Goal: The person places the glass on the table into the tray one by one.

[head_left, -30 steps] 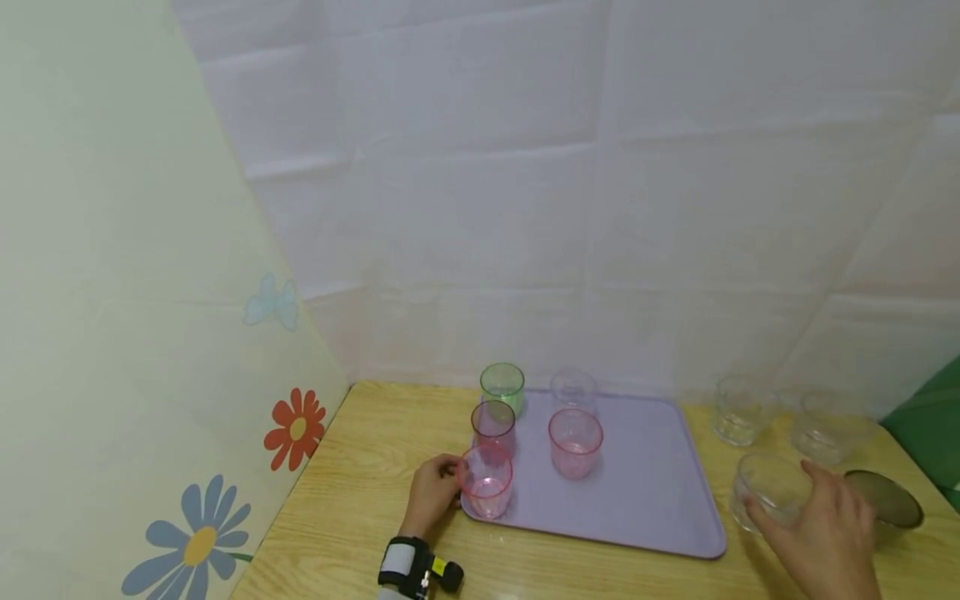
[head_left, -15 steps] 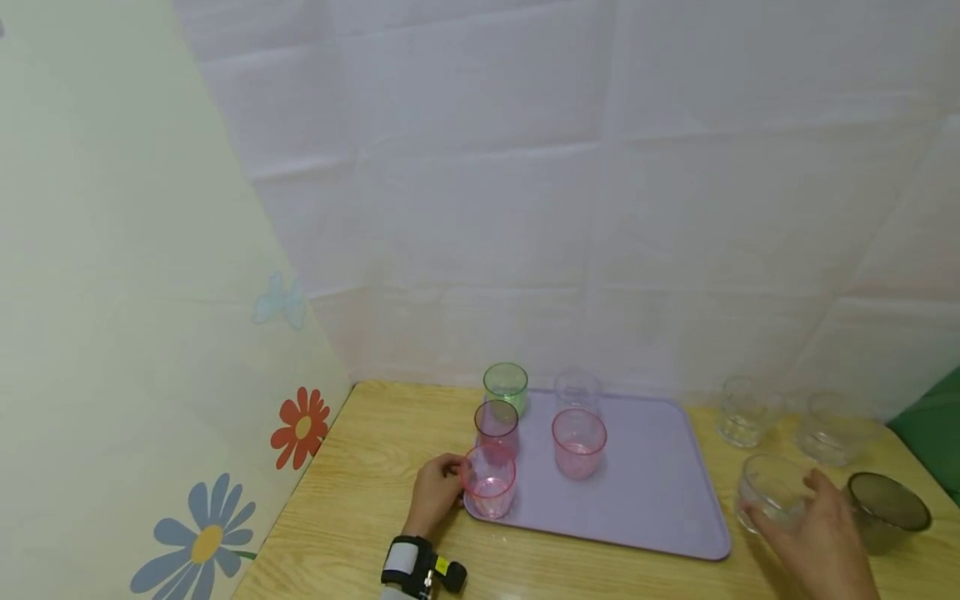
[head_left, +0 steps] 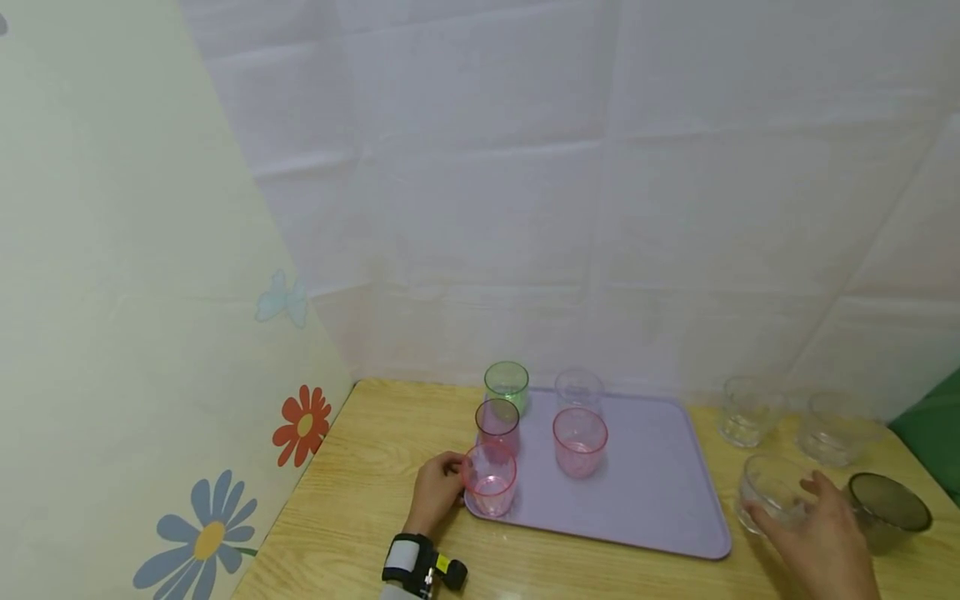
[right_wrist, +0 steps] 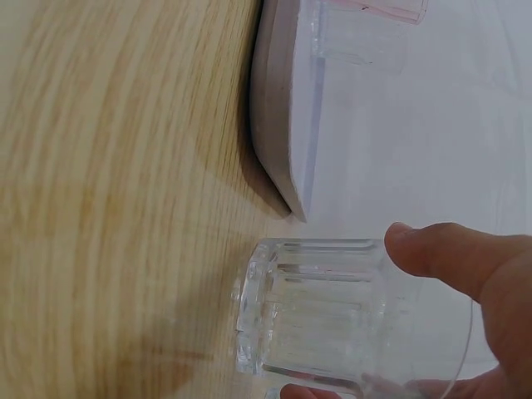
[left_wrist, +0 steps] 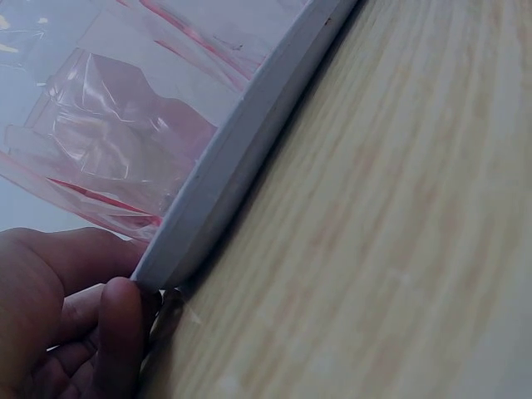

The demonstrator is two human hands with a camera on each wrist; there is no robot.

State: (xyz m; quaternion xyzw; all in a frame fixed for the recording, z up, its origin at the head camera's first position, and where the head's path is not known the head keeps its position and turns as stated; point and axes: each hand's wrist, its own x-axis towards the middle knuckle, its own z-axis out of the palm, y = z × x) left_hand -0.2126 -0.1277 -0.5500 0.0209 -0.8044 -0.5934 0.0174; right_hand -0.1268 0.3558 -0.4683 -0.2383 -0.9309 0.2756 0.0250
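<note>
In the head view, my left hand (head_left: 437, 493) is at the front left corner of the lilac tray (head_left: 645, 500), beside a pink cup (head_left: 491, 482). The left wrist view shows its fingers pinching the tray's rim (left_wrist: 224, 166) close to the cup. Off the tray's right end, my right hand (head_left: 823, 533) holds a clear glass (head_left: 767, 493) standing upright by the table. The right wrist view has the thumb on one side of this glass (right_wrist: 320, 316) and fingers on the other. Whether its base touches the table cannot be told.
The tray also carries a green cup (head_left: 507, 387), a purple cup (head_left: 497, 429), another pink cup (head_left: 580, 443) and a clear cup (head_left: 579, 390). On the wooden table (head_left: 352, 467) at right stand a smoky dark glass (head_left: 885, 517) and clear glasses (head_left: 742, 412).
The head view has shifted slightly. Both hands stay almost where they were, the left at the tray corner, the right around the clear glass.
</note>
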